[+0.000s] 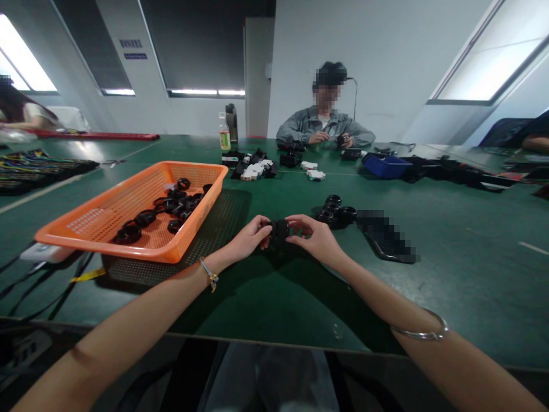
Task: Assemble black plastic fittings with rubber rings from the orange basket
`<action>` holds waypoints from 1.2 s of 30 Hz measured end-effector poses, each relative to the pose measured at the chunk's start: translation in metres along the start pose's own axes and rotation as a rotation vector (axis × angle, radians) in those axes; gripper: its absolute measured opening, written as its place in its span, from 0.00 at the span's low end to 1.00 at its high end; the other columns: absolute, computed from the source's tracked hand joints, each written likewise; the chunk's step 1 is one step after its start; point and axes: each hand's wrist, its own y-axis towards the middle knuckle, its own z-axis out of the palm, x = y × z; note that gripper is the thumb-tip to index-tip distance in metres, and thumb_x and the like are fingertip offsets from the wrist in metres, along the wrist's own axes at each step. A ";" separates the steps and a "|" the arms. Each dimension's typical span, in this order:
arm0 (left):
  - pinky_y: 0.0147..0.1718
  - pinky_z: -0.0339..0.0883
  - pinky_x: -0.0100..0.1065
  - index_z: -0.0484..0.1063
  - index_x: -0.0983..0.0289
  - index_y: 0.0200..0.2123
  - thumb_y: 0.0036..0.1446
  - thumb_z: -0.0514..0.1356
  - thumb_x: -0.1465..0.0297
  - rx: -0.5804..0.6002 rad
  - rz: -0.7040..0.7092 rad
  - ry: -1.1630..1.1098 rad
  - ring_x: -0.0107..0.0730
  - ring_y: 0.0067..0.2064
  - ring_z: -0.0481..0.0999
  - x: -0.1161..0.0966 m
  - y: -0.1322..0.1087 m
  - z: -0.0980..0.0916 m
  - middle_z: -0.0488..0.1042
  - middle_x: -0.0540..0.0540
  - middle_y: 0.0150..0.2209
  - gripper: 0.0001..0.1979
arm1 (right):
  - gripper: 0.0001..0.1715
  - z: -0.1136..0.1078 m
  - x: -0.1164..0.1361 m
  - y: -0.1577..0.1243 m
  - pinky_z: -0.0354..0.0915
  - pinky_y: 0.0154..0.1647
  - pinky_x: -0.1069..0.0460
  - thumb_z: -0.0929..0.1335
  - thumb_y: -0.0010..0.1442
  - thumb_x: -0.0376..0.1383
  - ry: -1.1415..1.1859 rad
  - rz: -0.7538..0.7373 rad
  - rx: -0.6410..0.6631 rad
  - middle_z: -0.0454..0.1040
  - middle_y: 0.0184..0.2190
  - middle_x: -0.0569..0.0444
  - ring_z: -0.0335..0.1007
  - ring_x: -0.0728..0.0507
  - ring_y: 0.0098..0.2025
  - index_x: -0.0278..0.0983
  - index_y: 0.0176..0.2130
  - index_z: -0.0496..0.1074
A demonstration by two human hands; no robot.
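Both my hands meet over the green table (274, 297) on one small black round part (281, 229). My left hand (251, 236) pinches its left side with closed fingers. My right hand (313, 236) grips its right side, fingers curled round it. A cluster of similar black ring parts (337, 210) lies just beyond my right hand. To the left, an orange basket (107, 220) holds several more black rings (171, 209).
A blurred dark object (388, 234) lies right of the ring cluster. Across the table a person in a grey jacket (323, 129) handles small parts. White and black pieces (257, 166), a bottle (224, 134), a blue tray (386, 166) and cables (38, 286) are also here.
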 end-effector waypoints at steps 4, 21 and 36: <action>0.22 0.58 0.26 0.57 0.64 0.35 0.56 0.51 0.69 0.001 0.003 -0.014 0.21 0.20 0.63 0.000 0.000 0.000 0.63 0.43 0.19 0.05 | 0.21 0.000 0.000 0.000 0.60 0.26 0.53 0.70 0.45 0.34 0.007 -0.003 0.002 0.77 0.31 0.55 0.63 0.50 0.24 0.37 0.42 0.71; 0.21 0.58 0.26 0.57 0.64 0.34 0.56 0.52 0.68 -0.007 -0.020 -0.042 0.21 0.20 0.63 -0.001 0.001 0.001 0.63 0.43 0.19 0.06 | 0.25 -0.002 0.001 -0.001 0.59 0.23 0.54 0.69 0.46 0.38 -0.018 0.003 0.067 0.76 0.31 0.53 0.60 0.50 0.21 0.35 0.46 0.70; 0.22 0.57 0.26 0.57 0.63 0.34 0.56 0.52 0.68 0.005 -0.005 -0.019 0.21 0.20 0.63 0.002 0.002 0.001 0.62 0.43 0.19 0.06 | 0.23 -0.001 0.000 0.000 0.61 0.27 0.53 0.70 0.43 0.34 0.023 -0.018 -0.010 0.76 0.34 0.53 0.65 0.48 0.27 0.38 0.43 0.70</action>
